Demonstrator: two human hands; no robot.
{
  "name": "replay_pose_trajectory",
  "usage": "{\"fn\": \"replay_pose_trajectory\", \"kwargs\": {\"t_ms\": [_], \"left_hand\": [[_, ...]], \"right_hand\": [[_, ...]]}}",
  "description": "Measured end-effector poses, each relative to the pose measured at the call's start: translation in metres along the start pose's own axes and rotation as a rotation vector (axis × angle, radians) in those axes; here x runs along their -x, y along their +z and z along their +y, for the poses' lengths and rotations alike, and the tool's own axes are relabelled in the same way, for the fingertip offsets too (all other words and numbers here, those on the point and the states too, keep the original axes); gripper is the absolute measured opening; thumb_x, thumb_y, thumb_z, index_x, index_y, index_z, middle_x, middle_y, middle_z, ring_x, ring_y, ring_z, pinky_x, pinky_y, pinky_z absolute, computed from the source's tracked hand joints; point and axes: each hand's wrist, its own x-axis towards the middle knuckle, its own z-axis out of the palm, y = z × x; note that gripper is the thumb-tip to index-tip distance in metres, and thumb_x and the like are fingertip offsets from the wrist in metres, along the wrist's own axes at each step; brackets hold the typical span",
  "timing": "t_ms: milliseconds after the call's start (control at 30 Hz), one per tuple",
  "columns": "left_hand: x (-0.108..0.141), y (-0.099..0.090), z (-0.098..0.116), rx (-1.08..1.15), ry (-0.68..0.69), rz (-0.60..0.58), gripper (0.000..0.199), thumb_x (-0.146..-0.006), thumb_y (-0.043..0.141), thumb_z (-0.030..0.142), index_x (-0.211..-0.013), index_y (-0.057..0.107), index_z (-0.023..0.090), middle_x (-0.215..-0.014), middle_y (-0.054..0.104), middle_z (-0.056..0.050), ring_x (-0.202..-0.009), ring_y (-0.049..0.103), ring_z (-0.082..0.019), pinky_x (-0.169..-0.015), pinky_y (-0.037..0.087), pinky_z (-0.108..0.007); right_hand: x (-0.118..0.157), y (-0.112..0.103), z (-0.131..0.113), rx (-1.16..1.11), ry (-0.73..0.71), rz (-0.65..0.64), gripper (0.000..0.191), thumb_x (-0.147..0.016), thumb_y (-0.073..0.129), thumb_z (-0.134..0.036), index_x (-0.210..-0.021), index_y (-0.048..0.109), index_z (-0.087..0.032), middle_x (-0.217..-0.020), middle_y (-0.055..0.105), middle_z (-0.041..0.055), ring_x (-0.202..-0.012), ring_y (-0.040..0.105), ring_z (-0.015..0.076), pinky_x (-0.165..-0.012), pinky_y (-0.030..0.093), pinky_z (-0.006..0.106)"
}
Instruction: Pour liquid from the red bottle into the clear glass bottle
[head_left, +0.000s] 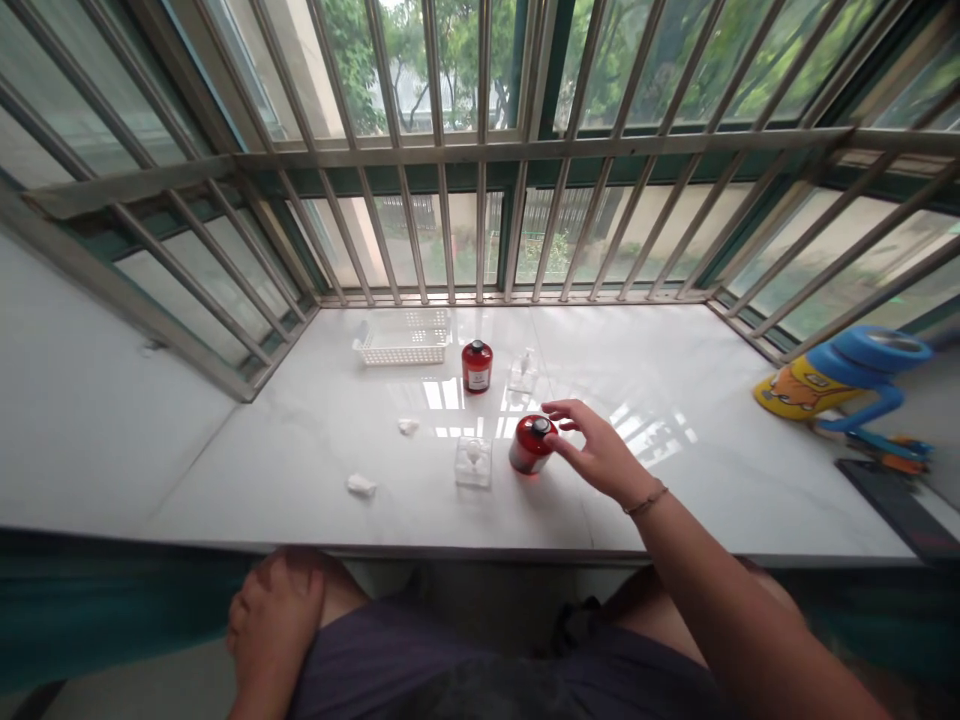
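My right hand reaches over the white sill, thumb and fingers apart around the upper right side of a red bottle with a black cap; whether they touch it I cannot tell. Another red bottle with a pale label stands upright farther back. To the left of the nearer bottle is a clear square dish, and a similar clear piece sits beside the farther bottle. My left hand lies flat on my knee, holding nothing.
A white perforated basket is at the back left. Two crumpled white bits lie at the left. A yellow and blue flask and a dark phone-like slab are at the right. Metal bars enclose the sill.
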Motion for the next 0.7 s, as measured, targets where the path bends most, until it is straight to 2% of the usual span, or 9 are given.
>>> {"fn": "replay_pose_trajectory", "kwargs": {"t_ms": [67,167,367,467,533,567,633,700], "left_hand": [[0.0,0.0,0.001,-0.002,0.006,-0.001,0.071,-0.103,0.042,0.06,-0.154,0.051,0.012,-0.134,0.057,-0.026,-0.124,0.059,-0.045,-0.101,0.051,-0.053],[0.001,-0.001,0.001,-0.007,0.02,-0.015,0.071,-0.103,0.04,0.062,-0.152,0.053,0.011,-0.132,0.058,-0.026,-0.123,0.059,-0.046,-0.102,0.051,-0.053],[0.004,-0.003,-0.001,0.057,-0.01,-0.075,0.076,-0.1,0.045,0.059,-0.158,0.047,0.01,-0.147,0.05,-0.031,-0.134,0.053,-0.051,-0.108,0.049,-0.059],[0.008,-0.011,0.004,0.099,-0.003,-0.13,0.074,-0.095,0.053,0.055,-0.153,0.055,0.009,-0.157,0.044,-0.032,-0.145,0.044,-0.056,-0.112,0.045,-0.067],[0.013,-0.024,0.018,0.19,0.106,-0.228,0.061,-0.093,0.056,0.05,-0.139,0.067,0.011,-0.153,0.054,-0.028,-0.147,0.047,-0.053,-0.116,0.044,-0.069],[0.018,-0.034,0.028,0.268,0.191,-0.307,0.053,-0.092,0.056,0.048,-0.129,0.072,0.014,-0.145,0.064,-0.024,-0.142,0.054,-0.049,-0.117,0.045,-0.067],[0.032,-0.063,0.053,0.538,0.425,-0.459,0.043,-0.097,0.054,0.046,-0.122,0.075,0.018,-0.127,0.076,-0.016,-0.127,0.069,-0.038,-0.116,0.052,-0.055],[0.05,-0.098,0.085,0.751,0.582,-0.48,0.04,-0.103,0.053,0.049,-0.125,0.075,0.024,-0.127,0.078,-0.01,-0.122,0.073,-0.032,-0.111,0.059,-0.049]], "right_hand": [[0.004,0.008,-0.018,0.05,-0.046,0.013,0.051,-0.099,0.072,-0.048,-0.146,0.057,-0.032,-0.14,0.067,0.0097,-0.128,0.066,0.0331,-0.108,0.059,0.054],[0.004,0.021,-0.032,0.132,-0.067,0.091,0.047,-0.1,0.07,-0.039,-0.144,0.059,-0.029,-0.132,0.07,0.0127,-0.126,0.065,0.0358,-0.109,0.056,0.06],[0.011,0.028,-0.04,0.156,0.019,0.19,0.038,-0.099,0.068,-0.034,-0.136,0.063,-0.025,-0.127,0.073,0.0128,-0.117,0.069,0.0336,-0.104,0.057,0.055],[0.021,0.026,-0.047,0.133,0.086,0.191,0.037,-0.098,0.07,-0.035,-0.133,0.061,-0.026,-0.121,0.074,0.0106,-0.109,0.071,0.0318,-0.097,0.06,0.051],[0.028,0.026,-0.053,0.137,0.119,0.202,0.036,-0.097,0.07,-0.036,-0.13,0.06,-0.026,-0.117,0.075,0.0094,-0.106,0.071,0.0309,-0.094,0.06,0.049],[0.031,0.027,-0.056,0.151,0.131,0.214,0.036,-0.096,0.071,-0.036,-0.129,0.059,-0.026,-0.115,0.075,0.009,-0.105,0.071,0.0306,-0.093,0.059,0.048],[0.037,0.028,-0.061,0.191,0.153,0.243,0.038,-0.095,0.072,-0.038,-0.128,0.058,-0.025,-0.11,0.074,0.0081,-0.103,0.071,0.0302,-0.091,0.059,0.047],[0.043,0.03,-0.065,0.217,0.18,0.271,0.04,-0.094,0.074,-0.04,-0.127,0.058,-0.025,-0.105,0.074,0.0073,-0.099,0.072,0.0299,-0.089,0.058,0.046]]}}
